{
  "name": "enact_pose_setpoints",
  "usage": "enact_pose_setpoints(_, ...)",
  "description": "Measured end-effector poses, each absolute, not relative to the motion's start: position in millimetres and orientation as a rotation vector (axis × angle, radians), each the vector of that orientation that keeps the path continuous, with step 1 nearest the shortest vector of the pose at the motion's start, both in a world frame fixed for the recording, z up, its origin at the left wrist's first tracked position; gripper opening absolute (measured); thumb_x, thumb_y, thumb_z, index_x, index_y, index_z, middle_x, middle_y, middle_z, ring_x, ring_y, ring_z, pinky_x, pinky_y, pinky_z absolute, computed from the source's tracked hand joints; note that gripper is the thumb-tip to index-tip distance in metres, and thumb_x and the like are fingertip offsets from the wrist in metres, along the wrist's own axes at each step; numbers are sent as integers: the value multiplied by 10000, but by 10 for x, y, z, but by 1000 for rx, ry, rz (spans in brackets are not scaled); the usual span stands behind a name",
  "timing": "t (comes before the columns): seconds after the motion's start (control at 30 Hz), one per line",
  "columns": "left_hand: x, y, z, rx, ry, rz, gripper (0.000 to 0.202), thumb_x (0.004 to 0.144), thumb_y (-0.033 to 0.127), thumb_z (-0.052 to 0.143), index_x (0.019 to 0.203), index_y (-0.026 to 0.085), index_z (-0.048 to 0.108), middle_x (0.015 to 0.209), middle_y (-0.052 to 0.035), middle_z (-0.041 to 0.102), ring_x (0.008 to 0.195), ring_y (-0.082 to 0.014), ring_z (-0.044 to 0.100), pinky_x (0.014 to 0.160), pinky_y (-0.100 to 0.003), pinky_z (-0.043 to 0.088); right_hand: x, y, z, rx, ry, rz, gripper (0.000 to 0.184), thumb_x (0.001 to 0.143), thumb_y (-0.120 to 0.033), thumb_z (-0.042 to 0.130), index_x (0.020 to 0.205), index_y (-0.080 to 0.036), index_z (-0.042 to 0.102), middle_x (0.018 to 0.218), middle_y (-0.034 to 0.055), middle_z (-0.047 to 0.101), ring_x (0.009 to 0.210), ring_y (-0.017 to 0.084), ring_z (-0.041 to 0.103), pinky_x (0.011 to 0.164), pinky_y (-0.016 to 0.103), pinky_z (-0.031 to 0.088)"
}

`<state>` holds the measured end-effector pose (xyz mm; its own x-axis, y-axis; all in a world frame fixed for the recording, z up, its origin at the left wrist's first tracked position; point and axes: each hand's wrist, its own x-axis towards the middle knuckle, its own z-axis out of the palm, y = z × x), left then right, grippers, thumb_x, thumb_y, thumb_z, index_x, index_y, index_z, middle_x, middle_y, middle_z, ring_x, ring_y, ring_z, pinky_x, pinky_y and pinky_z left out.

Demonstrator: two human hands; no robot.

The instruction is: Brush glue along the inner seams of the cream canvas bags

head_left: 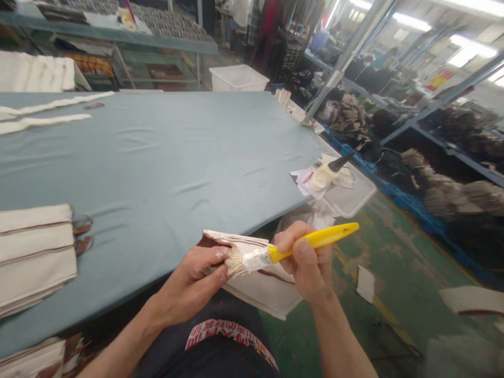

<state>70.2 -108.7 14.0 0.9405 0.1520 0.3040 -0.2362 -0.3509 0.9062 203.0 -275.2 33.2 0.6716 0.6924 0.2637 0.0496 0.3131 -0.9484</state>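
Right grip (309,262) tight around yellow brush (323,239)

A squeeze bottle (323,177) lies at the teal table's (177,157) right edge.

right hand (309,268): grips yellow brush (299,245) | left hand (197,278): pinches cream fabric piece (263,286) | bristles touching fabric

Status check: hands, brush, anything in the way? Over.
Left hand shut on cream fabric pieces. Right hand shut on yellow brush, bristles at their edge. Nothing in the way; white bottle apart on table.
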Motion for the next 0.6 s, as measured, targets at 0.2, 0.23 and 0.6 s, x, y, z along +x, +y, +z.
enact_pose_setpoints(0.2,665,-1098,85,2105,-69,596,236,1022,125,548,811,191,632,711,4,697,629,-126,649,638,-207,510,2200,-2900,410,-1351,-669,235,389,1020,-493,654,770,-195,672,521,-82,421,385,52,316,365,168,231)
enact_pose_setpoints(0.23,666,-1101,73,2145,-70,654,203,1010,98,551,854,191,641,747,-8,725,669,-135,687,675,-207,535,2188,-2894,423,-1376,-642,150,388,1022,-491,652,769,-197,669,511,-84,424,378,54,329,365,169,251)
enact_pose_setpoints(0.6,755,-1144,-99,2522,-100,948,213,993,50,500,982,173,674,827,-91,822,722,-212,793,709,-286,624,1560,-2769,282,-1668,-734,117,237,1076,-337,561,893,-224,661,543,-86,447,412,83,443,403,197,345)
